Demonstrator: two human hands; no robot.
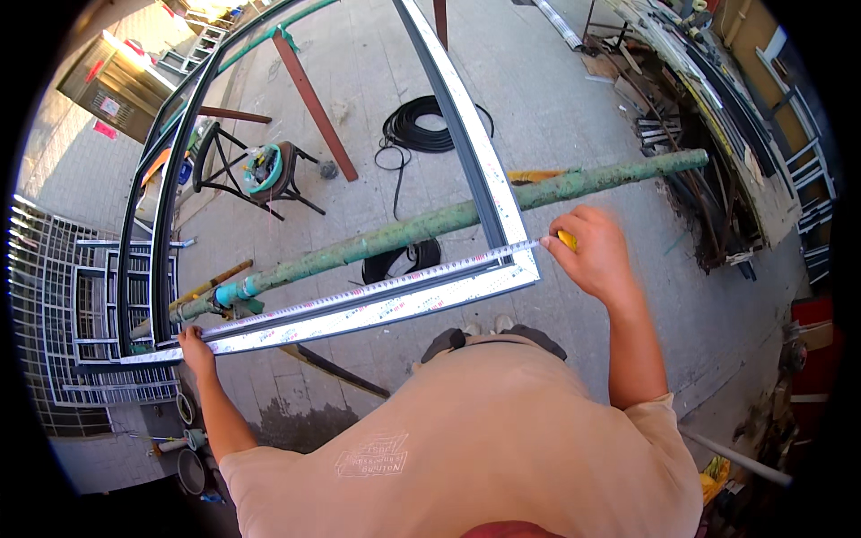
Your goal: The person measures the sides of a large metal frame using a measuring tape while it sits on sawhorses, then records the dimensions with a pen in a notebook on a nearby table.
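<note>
My right hand (pixel 590 255) is closed around a tape measure, and its yellow case (pixel 567 240) shows between the fingers. The white tape blade (pixel 386 286) stretches out from it, pulled straight along the near side of a large window frame (pixel 359 323). That frame is dark metal with printed white film on its faces. At the frame's near left corner, my left hand (pixel 196 352) pinches the far end of the blade against the rail; its fingertips are partly hidden. My right hand is just past the near right corner.
A green-coated pole (pixel 377 240) crosses under the frame. Black coiled hose (pixel 420 125) lies on the paving, near a chair (pixel 285 179) bearing a turquoise basin (pixel 264 170). Metal grilles (pixel 90 296) stand at left. Stacked profiles and scrap (pixel 717 117) fill the right side.
</note>
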